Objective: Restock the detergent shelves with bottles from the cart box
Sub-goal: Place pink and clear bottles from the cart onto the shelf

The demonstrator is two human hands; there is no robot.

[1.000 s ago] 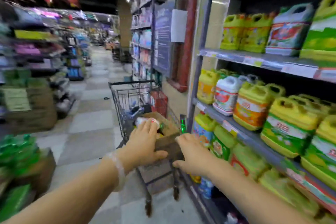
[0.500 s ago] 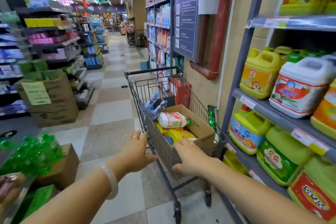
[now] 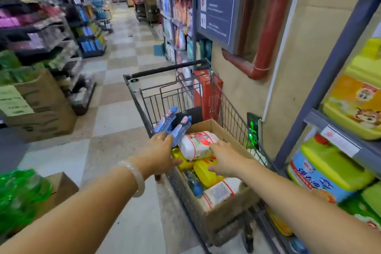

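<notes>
A wire shopping cart (image 3: 142, 97) stands in the aisle beside the detergent shelves (image 3: 329, 80). A cardboard box (image 3: 224, 220) in it holds a white bottle with a red label (image 3: 195, 143), a yellow bottle (image 3: 206, 174), another white bottle (image 3: 221, 190) and blue spray bottles (image 3: 175, 126). My left hand (image 3: 158, 154) reaches over the cart's left side, its fingers at the white bottle's left end. My right hand (image 3: 226, 159) lies at the same bottle's right end, thumb over the yellow bottle. Neither hand has closed round it.
The shelves on the right carry a yellow jug (image 3: 358, 99) and a blue-labelled jug with a yellow top (image 3: 321, 173). Stacked cardboard boxes (image 3: 41, 105) and a pack of green bottles (image 3: 18, 196) stand on the left. A red box (image 3: 206, 90) sits behind the cart.
Both hands have moved from the cart's near edge forward into the box, onto the white bottle with the red label. My view has come closer to the cart.
</notes>
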